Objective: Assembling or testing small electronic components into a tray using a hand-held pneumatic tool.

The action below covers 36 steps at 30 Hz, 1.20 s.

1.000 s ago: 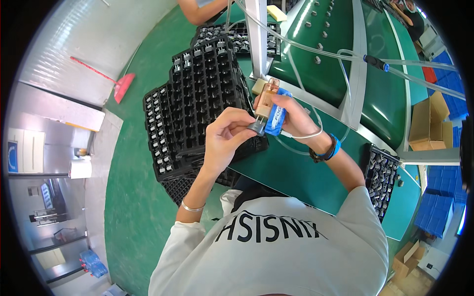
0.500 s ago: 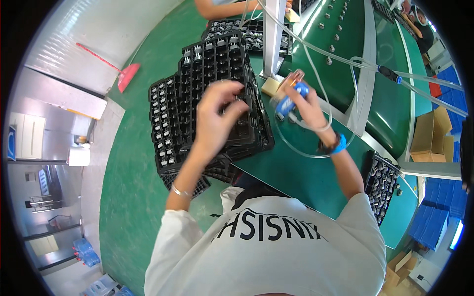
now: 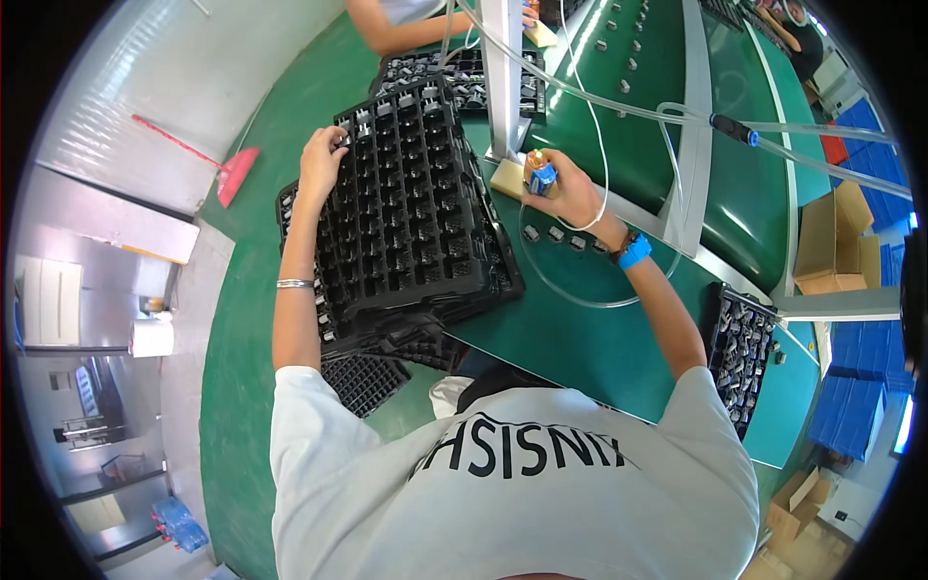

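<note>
My left hand point(image 3: 322, 164) is at the far left corner of a black pocketed tray point(image 3: 396, 280), its fingers bent together over a pocket. What they pinch there, if anything, is hidden. Small grey metal parts point(image 3: 408, 101) sit in pockets along the tray's far row, while most nearer pockets look dark. This tray lies on a stack of similar trays. Right of the stack, my right hand point(image 3: 572, 193) is wrapped round a small blue tool point(image 3: 540, 178) with a copper-coloured top. Beside that hand, several small grey parts point(image 3: 556, 234) lie on the green bench.
A pale yellow block point(image 3: 507, 180) lies by the metal post point(image 3: 501, 77). Clear hoses point(image 3: 619, 111) cross above the bench. Another black tray point(image 3: 739, 358) full of parts is at the right. Beyond the stack, a co-worker's arm point(image 3: 387, 34) reaches over another filled tray point(image 3: 464, 79).
My left hand has gone from above the tray's middle to its far left corner. My right hand has shifted slightly left, and the blue tool is now more upright.
</note>
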Motion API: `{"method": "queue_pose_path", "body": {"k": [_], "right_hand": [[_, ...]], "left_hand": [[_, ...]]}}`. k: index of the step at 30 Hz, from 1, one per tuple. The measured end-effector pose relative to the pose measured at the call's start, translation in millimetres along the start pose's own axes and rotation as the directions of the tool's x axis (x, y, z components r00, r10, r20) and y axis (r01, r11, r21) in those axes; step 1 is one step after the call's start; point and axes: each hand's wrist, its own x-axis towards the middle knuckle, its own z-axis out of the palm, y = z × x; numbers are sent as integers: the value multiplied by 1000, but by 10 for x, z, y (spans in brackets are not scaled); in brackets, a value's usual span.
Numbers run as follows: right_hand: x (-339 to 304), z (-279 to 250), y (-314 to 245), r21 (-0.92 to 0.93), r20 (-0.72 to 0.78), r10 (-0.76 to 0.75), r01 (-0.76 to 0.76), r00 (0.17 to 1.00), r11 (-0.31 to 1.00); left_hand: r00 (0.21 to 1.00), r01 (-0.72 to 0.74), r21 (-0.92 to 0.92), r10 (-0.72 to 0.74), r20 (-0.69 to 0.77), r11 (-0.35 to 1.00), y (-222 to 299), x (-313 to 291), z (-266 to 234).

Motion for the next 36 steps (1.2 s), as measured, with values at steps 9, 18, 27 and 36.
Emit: {"method": "queue_pose_path", "body": {"k": [9,18,27,36], "right_hand": [[162,104,98,172,78,241,-251,967,953],[356,-678,1246,-372,-514,109,-336,851,865],[292,-498,348,233,-308,327,-262,893,937],[-28,-227,-1112,822,500,220,-539,838,183]], "left_hand": [[990,107,-290,-130,-63,951,-184,16,-103],[946,285,-921,-233,225,266,1165,-745,-412],[983,174,-958,-93,157,229,1946,-1331,-206],[990,76,-970,101,102,230,2290,-1322,-147]]}}
